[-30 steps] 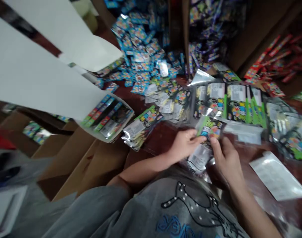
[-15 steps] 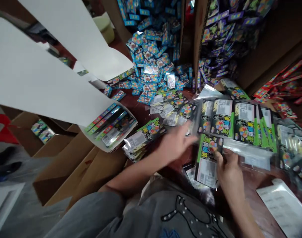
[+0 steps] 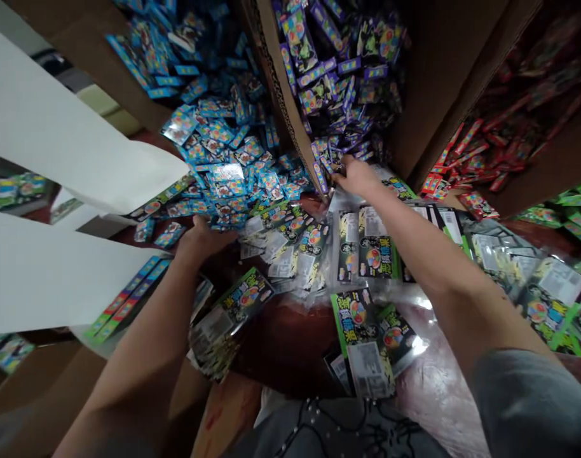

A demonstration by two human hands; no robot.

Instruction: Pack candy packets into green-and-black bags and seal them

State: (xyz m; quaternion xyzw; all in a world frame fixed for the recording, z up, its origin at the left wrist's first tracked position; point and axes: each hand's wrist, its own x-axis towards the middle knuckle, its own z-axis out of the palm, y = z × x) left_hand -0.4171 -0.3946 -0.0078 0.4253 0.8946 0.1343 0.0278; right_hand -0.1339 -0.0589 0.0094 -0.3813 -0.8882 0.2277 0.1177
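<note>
My left hand (image 3: 203, 243) is at the near edge of a spilled heap of blue candy packets (image 3: 226, 175), thumb apart and fingers stretched to the right. My right hand (image 3: 357, 178) reaches to the mouth of a box of purple candy packets (image 3: 321, 105). Its fingers are curled and appear closed on a small purple packet (image 3: 320, 177), partly hidden at the fingertips. Under my right forearm lies a row of black and green printed pouches (image 3: 376, 248). Another printed pouch (image 3: 362, 337) rests on the table near my body.
Cardboard dividers (image 3: 281, 95) separate the heaps. Red packets (image 3: 466, 156) fill the box on the right, with green packets (image 3: 579, 219) beyond. A fanned pile of pouches (image 3: 290, 248) lies in the middle, and a stack of pouches (image 3: 233, 312) by my left forearm. White sheets (image 3: 56, 267) stand at left.
The pouch that my right hand held now lies on the table. My right hand has moved forward to the purple packets, my left hand left to the blue ones. The view has shifted right.
</note>
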